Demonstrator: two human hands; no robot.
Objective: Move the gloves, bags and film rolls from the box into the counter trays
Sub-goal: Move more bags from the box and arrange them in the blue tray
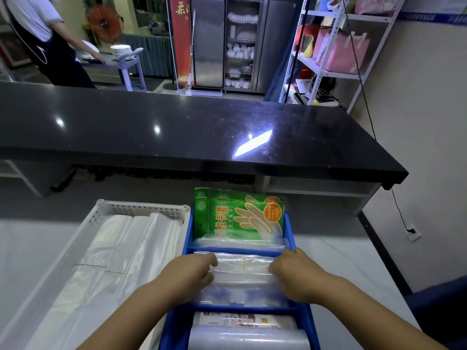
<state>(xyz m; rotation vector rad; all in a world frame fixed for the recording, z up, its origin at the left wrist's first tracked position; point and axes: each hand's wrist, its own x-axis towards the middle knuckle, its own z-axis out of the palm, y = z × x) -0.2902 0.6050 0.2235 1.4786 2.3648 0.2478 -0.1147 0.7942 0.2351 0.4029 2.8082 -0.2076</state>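
- Pale white worktop [353,248] close in front; behind it a long black glossy counter [177,122], well apart from both hands.
- On the worktop, a blue plastic divided tray [188,233] with three compartments in a row, far to near.
- In the middle compartment, a flat stack of clear plastic bags [242,269], lying exactly between the two hands.
- Left hand [192,271] on the left end of this stack, fingers bent down and gripping its edge; right hand [295,271] the same on the right end.
- Just beyond, behind a blue divider, green printed packs of disposable gloves [237,213] leaning upright in the far compartment.
- Between the forearms, rolls of clear film [247,337] lying on their sides in the near compartment.
- Touching the blue tray on the left, a white perforated plastic tray [141,207] with white translucent bags [121,248] lying flat inside.
- Far behind the counter, a person in a dark apron [45,34] beside a grey cart [131,61] with stacked plates, a steel cabinet [207,41] and white metal shelves [326,72].
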